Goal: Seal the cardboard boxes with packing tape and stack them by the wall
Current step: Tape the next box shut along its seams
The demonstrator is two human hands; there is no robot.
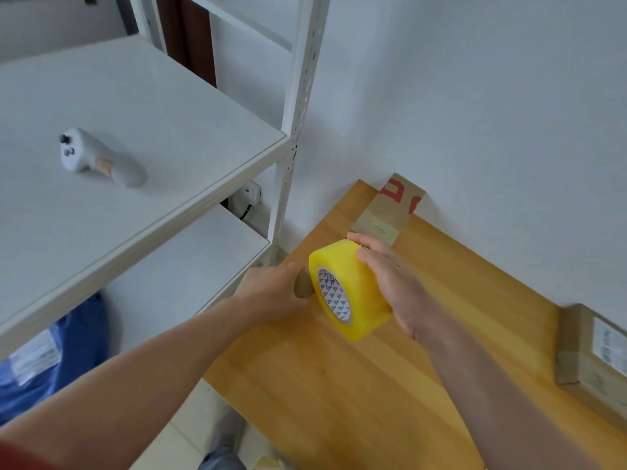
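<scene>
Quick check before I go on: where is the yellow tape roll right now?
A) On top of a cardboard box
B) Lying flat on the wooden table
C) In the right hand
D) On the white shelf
C: the right hand grips the yellow tape roll above the wooden table, while the left hand holds a small brown object beside it.

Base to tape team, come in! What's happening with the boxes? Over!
Right grip holds yellow tape roll. Left grip clutches small brownish thing, unclear what. Taped red-printed box at wall; second box far right.
</scene>
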